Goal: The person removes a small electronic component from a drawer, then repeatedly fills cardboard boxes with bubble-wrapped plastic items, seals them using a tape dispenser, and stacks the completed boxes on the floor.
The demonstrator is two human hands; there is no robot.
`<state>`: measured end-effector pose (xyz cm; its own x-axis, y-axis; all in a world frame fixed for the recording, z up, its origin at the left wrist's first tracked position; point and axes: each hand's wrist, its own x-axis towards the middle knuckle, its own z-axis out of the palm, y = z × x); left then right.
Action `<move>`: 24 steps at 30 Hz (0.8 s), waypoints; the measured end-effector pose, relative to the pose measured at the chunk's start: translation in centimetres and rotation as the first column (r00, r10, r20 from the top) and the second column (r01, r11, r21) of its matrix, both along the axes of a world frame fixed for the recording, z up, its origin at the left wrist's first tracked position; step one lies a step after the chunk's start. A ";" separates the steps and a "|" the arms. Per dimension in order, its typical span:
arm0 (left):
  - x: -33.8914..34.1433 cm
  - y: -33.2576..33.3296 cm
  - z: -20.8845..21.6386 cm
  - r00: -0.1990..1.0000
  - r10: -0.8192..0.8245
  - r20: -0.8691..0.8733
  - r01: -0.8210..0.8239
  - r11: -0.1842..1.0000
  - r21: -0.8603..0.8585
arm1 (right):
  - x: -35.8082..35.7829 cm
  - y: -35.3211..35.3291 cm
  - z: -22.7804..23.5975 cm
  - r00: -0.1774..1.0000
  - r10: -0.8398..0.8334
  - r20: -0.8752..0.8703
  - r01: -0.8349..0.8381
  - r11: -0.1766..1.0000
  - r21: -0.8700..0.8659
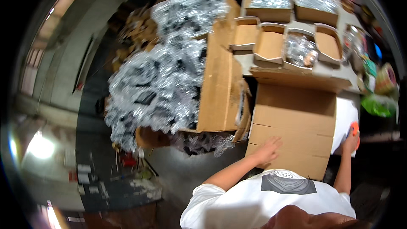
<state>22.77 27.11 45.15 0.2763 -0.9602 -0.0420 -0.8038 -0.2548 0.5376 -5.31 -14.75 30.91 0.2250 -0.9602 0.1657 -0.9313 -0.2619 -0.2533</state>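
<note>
In front of me stands an unfolded brown cardboard box [292, 106], its creased flap spread toward my body. My left hand [268, 150] rests on the near left part of that flap, fingers stretched out and holding nothing. Over at the right, beyond the flap's edge, my right hand [350, 143] is wrapped round a small orange tool [355, 130]. The hand hides much of the tool, so its kind does not show. A white sheet [343, 118] lies beneath and beside it.
Clear plastic-wrapped dark parts [161, 85] heap over a large carton [218, 80] at left. Small open boxes [270, 42] line the table's far side, one holding a clear-wrapped item [300, 51]. Filled cartons [269, 13] stand behind. A green bag [378, 106] and tape roll [386, 78] sit right.
</note>
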 end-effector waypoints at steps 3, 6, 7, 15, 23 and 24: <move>4.0 0.8 13.0 0.875 0.471 0.114 -0.345 0.771 -0.536 | 6.3 0.8 6.7 0.960 0.266 -0.086 -0.276 0.949 -0.153; 10.7 5.7 22.5 0.226 0.891 0.394 -0.271 0.446 -0.853 | 14.2 2.2 13.9 0.788 0.555 0.267 -0.535 0.832 -0.151; 13.3 8.5 25.2 0.115 0.915 0.386 -0.267 0.403 -0.876 | 17.4 3.9 16.6 0.694 0.649 0.311 -0.618 0.759 -0.204; 19.8 16.4 32.0 0.158 0.752 0.639 -0.776 0.495 -0.390 | 32.3 21.4 32.2 -0.015 0.838 0.546 -0.981 0.093 -0.170; 11.3 10.4 29.6 0.733 0.647 0.211 -0.273 0.564 -0.780 | 34.7 32.2 40.3 -0.463 0.720 0.517 -0.807 -0.102 -0.581; 10.3 9.5 30.8 0.890 0.443 0.107 -0.269 0.700 -0.662 | 35.0 33.2 40.0 -0.549 0.663 0.509 -0.758 -0.138 -0.638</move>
